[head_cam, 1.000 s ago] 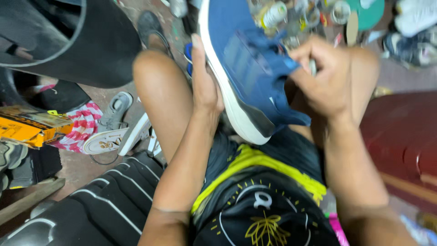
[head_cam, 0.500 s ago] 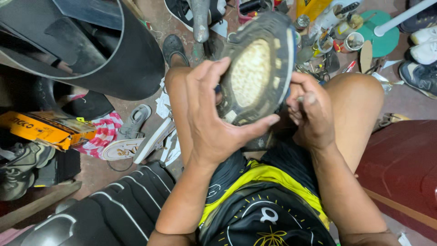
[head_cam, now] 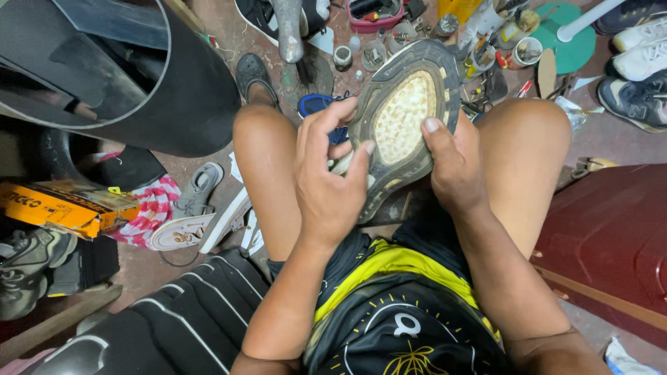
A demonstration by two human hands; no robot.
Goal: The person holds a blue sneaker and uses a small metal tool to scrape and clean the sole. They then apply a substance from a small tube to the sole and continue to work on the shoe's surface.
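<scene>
The left hand [head_cam: 326,177] grips the left edge of the shoe [head_cam: 403,118], fingers spread over its sole, tilting the worn yellowish underside up for a clear look. Right of the shoe, the right hand [head_cam: 451,163] clasps the other edge, thumb pressed on the sole. The shoe's blue upper is hidden behind; its heel is probably tucked between the knees.

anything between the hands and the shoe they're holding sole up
Nothing visible. The left hand grips the left edge of the shoe and the right hand its right edge, thumb on the sole.
</scene>
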